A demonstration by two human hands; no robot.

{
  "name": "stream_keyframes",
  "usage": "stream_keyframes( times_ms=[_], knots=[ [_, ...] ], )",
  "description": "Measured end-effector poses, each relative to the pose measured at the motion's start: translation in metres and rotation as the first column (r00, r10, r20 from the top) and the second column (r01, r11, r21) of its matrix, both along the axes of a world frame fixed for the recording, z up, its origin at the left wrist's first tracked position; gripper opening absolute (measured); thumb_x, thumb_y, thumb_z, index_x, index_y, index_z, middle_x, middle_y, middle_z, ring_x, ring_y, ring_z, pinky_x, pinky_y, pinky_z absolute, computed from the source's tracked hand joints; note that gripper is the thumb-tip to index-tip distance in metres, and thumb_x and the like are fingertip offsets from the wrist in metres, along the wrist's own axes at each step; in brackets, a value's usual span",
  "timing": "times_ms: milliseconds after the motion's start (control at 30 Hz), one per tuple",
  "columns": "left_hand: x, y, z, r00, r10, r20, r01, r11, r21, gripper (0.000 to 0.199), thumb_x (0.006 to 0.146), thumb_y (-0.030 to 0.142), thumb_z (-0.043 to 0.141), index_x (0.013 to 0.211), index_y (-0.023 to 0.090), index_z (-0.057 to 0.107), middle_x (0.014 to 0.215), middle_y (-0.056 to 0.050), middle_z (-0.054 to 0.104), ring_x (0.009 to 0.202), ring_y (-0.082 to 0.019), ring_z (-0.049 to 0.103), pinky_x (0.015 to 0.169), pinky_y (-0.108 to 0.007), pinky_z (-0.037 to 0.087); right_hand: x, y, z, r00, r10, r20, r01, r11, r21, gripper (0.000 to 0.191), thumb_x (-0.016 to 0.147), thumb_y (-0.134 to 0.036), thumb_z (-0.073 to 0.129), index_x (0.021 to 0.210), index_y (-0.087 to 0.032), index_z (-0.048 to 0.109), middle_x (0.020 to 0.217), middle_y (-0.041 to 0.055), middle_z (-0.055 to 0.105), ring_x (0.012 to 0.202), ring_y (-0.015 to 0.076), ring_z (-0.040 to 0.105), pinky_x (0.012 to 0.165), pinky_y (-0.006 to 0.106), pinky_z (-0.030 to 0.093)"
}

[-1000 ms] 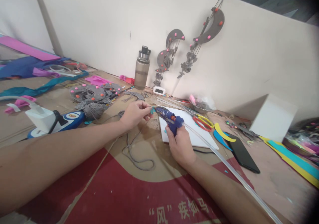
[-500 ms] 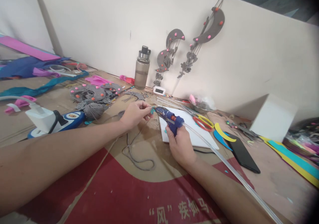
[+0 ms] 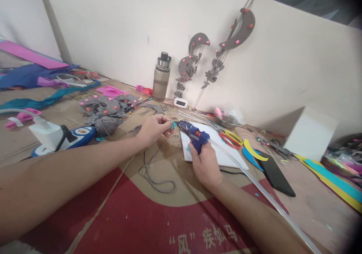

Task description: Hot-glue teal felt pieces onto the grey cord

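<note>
My left hand (image 3: 154, 129) pinches a small teal piece (image 3: 173, 125) between thumb and fingers. Grey cord (image 3: 149, 175) trails below that hand and loops on the cardboard. My right hand (image 3: 207, 164) is wrapped round the handle of a blue glue gun (image 3: 195, 133), whose nozzle points left, close beside the teal piece. From the back of the gun a long clear glue stick (image 3: 254, 184) runs down to the right. Under the gun lies a white board (image 3: 226, 156).
A bottle (image 3: 161, 81) and a small clock (image 3: 180, 103) stand by the wall. Scissors (image 3: 230, 139), a black phone (image 3: 275, 175) and yellow and blue cutouts lie at right. At left are a power strip (image 3: 82, 135) and grey yarn (image 3: 106, 126).
The glue gun's nozzle has drawn slightly right, away from the teal piece, which shows a little more. My left hand has barely moved.
</note>
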State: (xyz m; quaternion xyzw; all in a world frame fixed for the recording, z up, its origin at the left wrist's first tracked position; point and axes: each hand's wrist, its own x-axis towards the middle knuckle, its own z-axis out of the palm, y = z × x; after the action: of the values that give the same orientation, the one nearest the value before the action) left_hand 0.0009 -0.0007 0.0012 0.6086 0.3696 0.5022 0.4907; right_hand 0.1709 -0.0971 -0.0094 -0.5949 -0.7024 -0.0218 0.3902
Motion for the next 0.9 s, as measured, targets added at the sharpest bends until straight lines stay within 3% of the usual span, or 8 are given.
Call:
stream_keyframes(
  times_ms=[300, 400, 500, 600, 733, 900],
  knots=[
    [-0.001, 0.0, 0.001, 1.0, -0.015, -0.006, 0.015, 1.0, 0.0, 0.019, 0.072, 0.03, 0.063, 0.074, 0.013, 0.057, 0.06, -0.004, 0.067, 0.046, -0.009, 0.056, 0.048, -0.02, 0.045, 0.002, 0.002, 0.002, 0.995, -0.02, -0.096, 0.023, 0.999, 0.023, 0.034, 0.086, -0.035, 0.044, 0.11, -0.013, 0.052, 0.101, 0.0148, 0.062, 0.094, 0.0257, 0.059, 0.082, 0.04, 0.047],
    [0.0, 0.001, -0.001, 1.0, -0.017, -0.002, 0.017, 1.0, -0.002, 0.019, 0.073, 0.031, 0.062, 0.074, 0.013, 0.056, 0.06, -0.004, 0.067, 0.046, -0.009, 0.056, 0.047, -0.02, 0.045, 0.006, 0.006, 0.009, 0.959, -0.047, -0.281, 0.037, 0.998, -0.041, 0.032, 0.083, -0.038, 0.048, 0.103, -0.014, 0.052, 0.09, 0.0101, 0.064, 0.076, 0.0204, 0.061, 0.069, 0.035, 0.049],
    [0.0, 0.001, -0.002, 1.0, -0.024, 0.006, 0.024, 1.0, -0.003, 0.019, 0.073, 0.031, 0.062, 0.075, 0.013, 0.055, 0.061, -0.004, 0.067, 0.046, -0.009, 0.056, 0.049, -0.021, 0.046, 0.015, 0.016, 0.017, 0.862, -0.057, -0.503, -0.013, 0.991, -0.134, 0.026, 0.08, -0.038, 0.049, 0.095, -0.016, 0.051, 0.08, 0.0048, 0.063, 0.053, 0.0122, 0.054, 0.052, 0.027, 0.046],
    [0.0, 0.001, -0.003, 1.0, -0.027, -0.003, 0.027, 1.0, -0.002, 0.019, 0.074, 0.031, 0.061, 0.075, 0.013, 0.055, 0.061, -0.004, 0.066, 0.045, -0.008, 0.055, 0.047, -0.019, 0.045, 0.026, 0.03, 0.023, 0.798, -0.092, -0.595, -0.046, 0.976, -0.212, 0.021, 0.076, -0.035, 0.053, 0.087, -0.018, 0.048, 0.071, 0.001, 0.062, 0.044, 0.0089, 0.049, 0.044, 0.024, 0.042],
    [0.0, 0.002, -0.004, 0.999, -0.034, -0.034, 0.035, 0.999, 0.021, 0.02, 0.074, 0.032, 0.061, 0.074, 0.013, 0.055, 0.06, -0.004, 0.066, 0.043, -0.007, 0.052, 0.044, -0.018, 0.042, 0.04, 0.043, 0.024, 0.808, -0.237, -0.54, 0.013, 0.923, -0.385, 0.017, 0.075, -0.033, 0.054, 0.081, -0.019, 0.047, 0.053, -0.0033, 0.053, 0.039, 0.0105, 0.049, 0.038, 0.021, 0.037],
    [-0.001, 0.003, -0.005, 0.997, -0.032, -0.073, 0.032, 0.999, 0.001, 0.022, 0.073, 0.036, 0.061, 0.077, 0.015, 0.056, 0.054, 0.0, 0.062, 0.035, -0.005, 0.043, 0.035, -0.017, 0.033, 0.053, 0.048, 0.025, 0.904, -0.333, -0.269, 0.139, 0.823, -0.551, 0.021, 0.076, -0.037, 0.053, 0.073, -0.017, 0.053, 0.045, -0.0005, 0.054, 0.036, 0.0129, 0.05, 0.04, 0.024, 0.037]
  ],
)
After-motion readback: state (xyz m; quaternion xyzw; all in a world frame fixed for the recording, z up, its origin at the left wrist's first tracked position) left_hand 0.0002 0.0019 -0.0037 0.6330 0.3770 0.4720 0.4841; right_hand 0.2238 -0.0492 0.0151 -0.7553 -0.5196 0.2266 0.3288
